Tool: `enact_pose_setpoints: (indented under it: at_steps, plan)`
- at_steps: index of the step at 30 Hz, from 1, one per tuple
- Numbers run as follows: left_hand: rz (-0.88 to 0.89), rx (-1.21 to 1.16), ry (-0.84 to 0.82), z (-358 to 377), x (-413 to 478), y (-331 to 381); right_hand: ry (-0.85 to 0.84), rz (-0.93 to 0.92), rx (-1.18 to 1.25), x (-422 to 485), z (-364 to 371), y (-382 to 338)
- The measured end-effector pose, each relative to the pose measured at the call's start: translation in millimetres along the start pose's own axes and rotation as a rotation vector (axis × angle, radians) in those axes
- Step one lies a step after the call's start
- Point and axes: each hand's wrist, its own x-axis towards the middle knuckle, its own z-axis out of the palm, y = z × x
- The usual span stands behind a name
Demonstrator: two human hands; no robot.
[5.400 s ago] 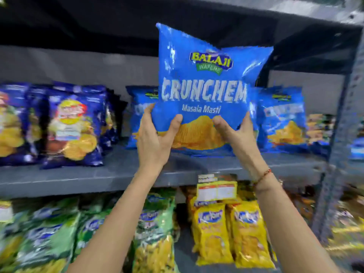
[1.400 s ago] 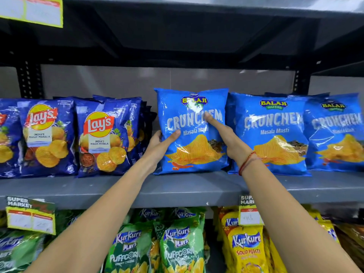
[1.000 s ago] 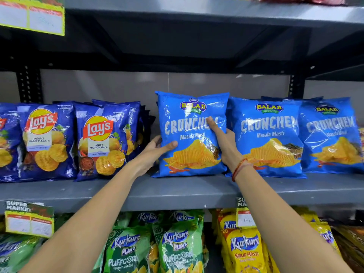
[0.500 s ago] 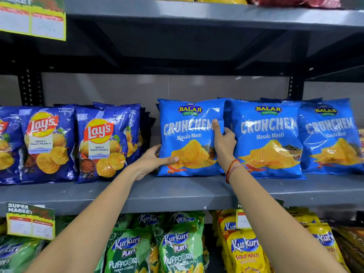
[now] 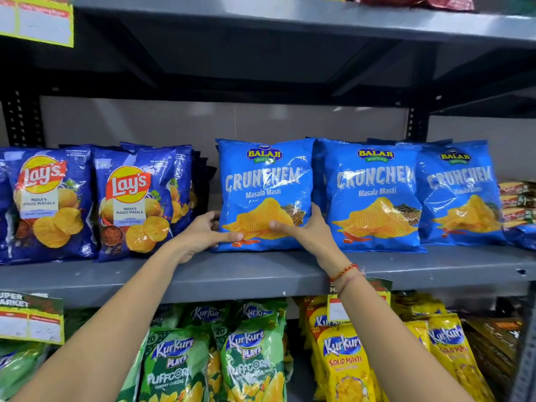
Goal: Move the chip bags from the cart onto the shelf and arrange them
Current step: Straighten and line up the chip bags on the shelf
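A light blue Crunchem chip bag stands upright on the grey shelf, left of two more Crunchem bags. My left hand grips its lower left edge, thumb across the front. My right hand grips its lower right edge, thumb on the front and fingers behind. The cart is out of view.
Dark blue Lay's bags stand to the left on the same shelf, with a small gap beside the held bag. Green and yellow Kurkure bags fill the shelf below. Price tags hang off the shelf edge. Another shelf hangs overhead.
Both hands slid down the bag from its middle to its lower corners. The bag now stands straighter and closer to the neighbouring Crunchem bag.
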Motion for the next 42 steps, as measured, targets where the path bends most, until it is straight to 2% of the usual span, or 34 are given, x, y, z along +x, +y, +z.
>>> enact_pose_setpoints:
  at_steps: [4,9,13,17,20,23,25,26,28,31,35,38,42]
  plan:
    - [0.025,-0.021,0.004,1,-1,0,-0.084,0.012,-0.194,-2,-11,6]
    - [0.049,-0.018,-0.003,3,-4,3,-0.076,0.029,-0.362,-6,-7,2]
    - [0.052,-0.001,0.03,5,-7,3,-0.018,0.026,-0.473,-13,-2,-4]
    - [0.004,0.071,0.078,5,-13,5,0.07,-0.102,-0.51,-27,-4,-7]
    - [0.05,0.123,0.306,13,-19,11,0.156,-0.244,-0.557,-35,-19,-11]
    - [0.323,0.234,0.669,36,-27,25,0.315,-0.356,-0.512,-41,-51,-16]
    - [0.528,0.259,0.789,60,-32,41,0.456,-0.396,-0.453,-40,-78,-16]
    - [0.587,0.241,0.766,75,-31,51,0.522,-0.399,-0.439,-37,-94,-12]
    - [0.629,0.196,0.605,107,-26,68,0.627,-0.367,-0.418,-27,-124,-3]
    - [0.54,0.14,0.329,153,-9,86,0.645,-0.221,-0.335,-8,-159,13]
    - [0.176,0.011,0.047,192,17,98,0.41,0.054,-0.024,18,-181,26]
    - [-0.035,-0.072,-0.004,207,33,100,0.224,0.178,0.045,32,-185,29]
    - [-0.195,-0.176,-0.057,213,44,96,0.111,0.215,0.207,42,-188,34]
